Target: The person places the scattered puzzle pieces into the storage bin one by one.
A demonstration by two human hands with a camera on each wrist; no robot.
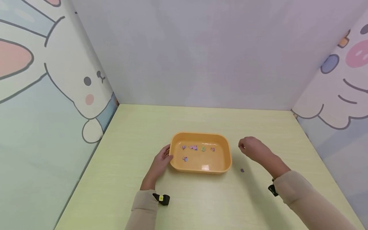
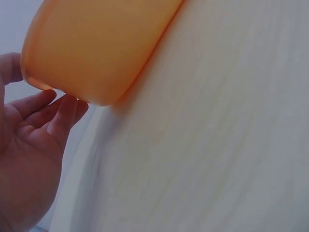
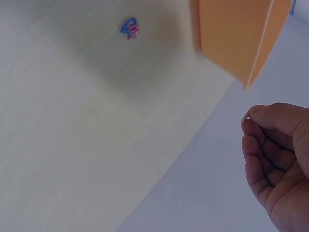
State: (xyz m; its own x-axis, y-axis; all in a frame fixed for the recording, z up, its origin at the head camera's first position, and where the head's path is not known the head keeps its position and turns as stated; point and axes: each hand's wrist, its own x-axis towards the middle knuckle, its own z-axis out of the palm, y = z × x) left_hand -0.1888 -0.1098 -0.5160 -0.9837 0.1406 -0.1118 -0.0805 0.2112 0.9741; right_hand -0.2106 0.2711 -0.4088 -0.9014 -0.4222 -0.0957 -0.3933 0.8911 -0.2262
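An orange plastic tray [image 1: 200, 166] with rounded corners sits on the table, and several small cartoon stickers [image 1: 193, 147] lie spread across its bottom. My left hand [image 1: 159, 164] grips the tray's left end, thumb at the rim and fingers against the outer wall [image 2: 91, 53]. To the right of the tray, my right hand [image 1: 254, 149] is raised above the table. Its thumb and index finger pinch a thin small sticker [image 3: 245, 117], seen edge-on; its picture is hidden. Another sticker [image 1: 242, 170], blue and pink in the right wrist view, lies on the table below that hand.
The pale yellow-green table [image 1: 143, 124] extends around the tray. A plain light wall [image 1: 201, 57] closes the back, and side panels carry a cartoon rabbit [image 1: 74, 70] at left and another cartoon figure [image 1: 330, 95] at right. Black straps [image 1: 163, 199] circle both wrists.
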